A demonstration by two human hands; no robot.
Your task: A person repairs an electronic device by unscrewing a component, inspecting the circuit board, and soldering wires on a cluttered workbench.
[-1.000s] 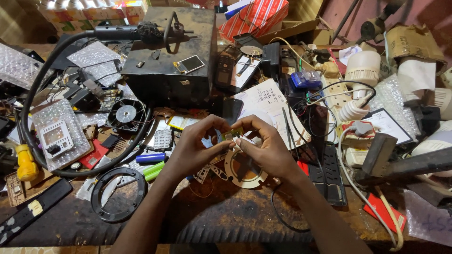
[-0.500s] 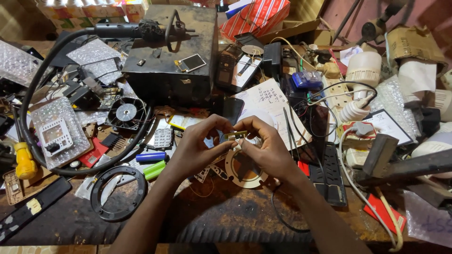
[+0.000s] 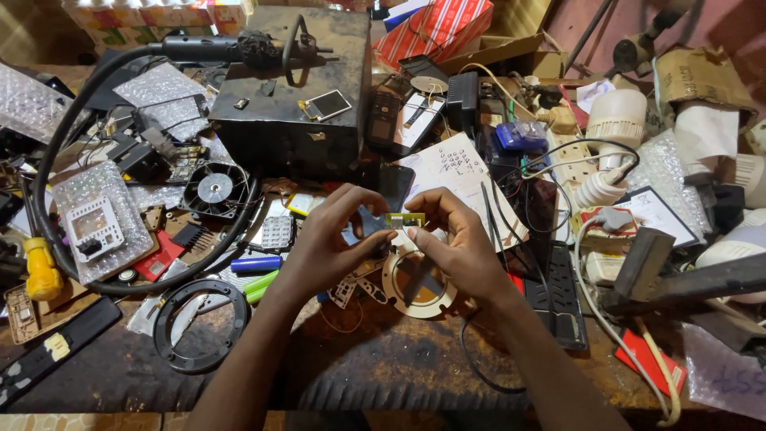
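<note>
My left hand (image 3: 331,239) and my right hand (image 3: 455,247) meet over the middle of a cluttered workbench. Between their fingertips they pinch a small yellow-green circuit board strip (image 3: 404,219), held level, one hand at each end. Under the hands lies a cream ring-shaped disc (image 3: 416,285) with loose thin wires around it. A sheet of paper with handwriting (image 3: 463,172) and a dark phone (image 3: 392,182) lie just beyond the fingers.
A black metal box (image 3: 279,120) stands behind, with a small screen module (image 3: 327,104) on top. A cooling fan (image 3: 214,190), thick black cable (image 3: 48,183), black ring (image 3: 199,323), black power strip (image 3: 562,295), white bulbs (image 3: 616,116) and bubble wrap (image 3: 96,211) crowd the bench.
The hands have lifted the small board slightly and hold it level; the fingers have shifted their pinch. Nothing else on the bench has moved.
</note>
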